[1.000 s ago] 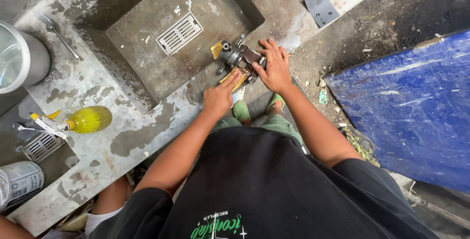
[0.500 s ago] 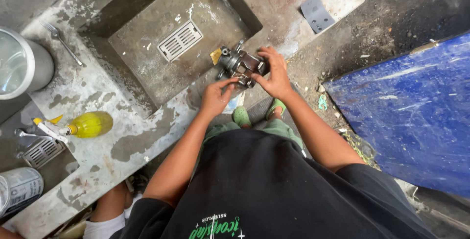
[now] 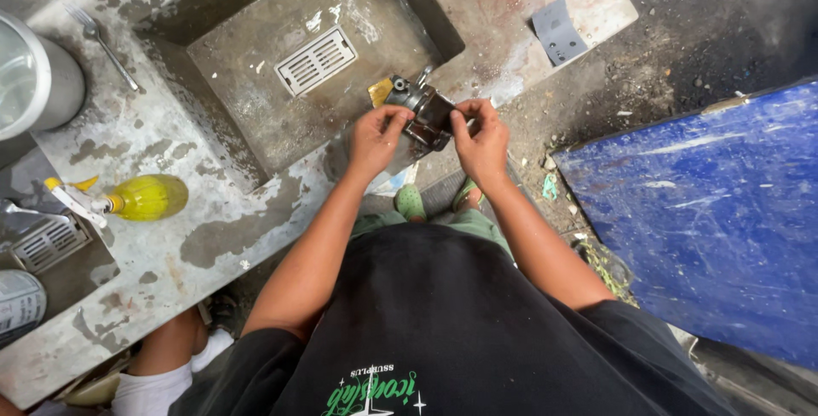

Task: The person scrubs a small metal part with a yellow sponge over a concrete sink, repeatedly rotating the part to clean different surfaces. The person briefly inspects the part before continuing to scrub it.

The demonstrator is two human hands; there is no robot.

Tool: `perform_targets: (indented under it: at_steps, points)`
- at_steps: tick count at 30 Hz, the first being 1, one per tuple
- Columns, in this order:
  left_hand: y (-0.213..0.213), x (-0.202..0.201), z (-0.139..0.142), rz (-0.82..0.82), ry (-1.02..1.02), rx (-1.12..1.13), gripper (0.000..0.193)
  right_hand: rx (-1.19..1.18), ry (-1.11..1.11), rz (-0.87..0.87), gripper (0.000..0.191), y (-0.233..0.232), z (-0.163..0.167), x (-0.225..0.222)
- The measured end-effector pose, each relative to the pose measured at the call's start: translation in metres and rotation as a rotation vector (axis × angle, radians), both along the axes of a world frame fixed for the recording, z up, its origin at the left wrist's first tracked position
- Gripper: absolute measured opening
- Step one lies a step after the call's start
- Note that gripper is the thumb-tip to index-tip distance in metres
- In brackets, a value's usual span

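My left hand (image 3: 375, 137) and right hand (image 3: 480, 136) both clasp a dark, greasy metal part (image 3: 423, 114) at frame centre, above the rough concrete sink (image 3: 256, 118) with its slotted drain grate (image 3: 316, 60). A yellow spray bottle (image 3: 141, 198) lies far left.

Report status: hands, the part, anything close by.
Left hand and right hand both grip the dark metal part over the sink's near edge. Yellow tag beside it. Drain grate clear of the hands.
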State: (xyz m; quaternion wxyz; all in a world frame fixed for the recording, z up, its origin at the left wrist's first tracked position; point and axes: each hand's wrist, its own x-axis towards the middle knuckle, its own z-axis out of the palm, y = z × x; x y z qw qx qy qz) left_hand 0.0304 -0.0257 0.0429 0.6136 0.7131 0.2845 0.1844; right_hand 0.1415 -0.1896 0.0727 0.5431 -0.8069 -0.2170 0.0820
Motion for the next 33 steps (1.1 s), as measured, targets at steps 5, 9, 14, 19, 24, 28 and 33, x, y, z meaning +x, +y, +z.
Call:
perform_targets:
  at_steps: [5,9,14,19,24,28,33]
  points:
    - [0.013,-0.006,0.030,0.017,0.083,0.618,0.053,-0.257,-0.425,0.031,0.022,0.006,0.014,-0.004]
    - [0.016,0.007,0.041,-0.282,0.329,0.867,0.105,-0.308,-0.352,0.075,0.029,0.028,-0.004,-0.012]
    - [0.013,0.009,0.031,-0.364,0.331,0.673,0.127,-0.075,0.024,0.068,0.032,0.037,-0.045,-0.002]
    - [0.008,0.009,0.015,-0.309,0.254,0.690,0.126,0.344,0.697,0.188,0.065,0.024,-0.052,0.001]
    - [0.007,0.012,0.009,-0.295,0.273,0.724,0.128,0.335,0.710,0.060,0.094,0.032,-0.043,-0.024]
    - [0.008,0.011,0.010,-0.287,0.290,0.699,0.127,0.462,0.546,0.012,0.051,0.047,-0.047,-0.031]
    - [0.008,0.010,0.010,-0.290,0.291,0.705,0.124,0.303,0.465,-0.119,0.021,0.042,-0.053,-0.023]
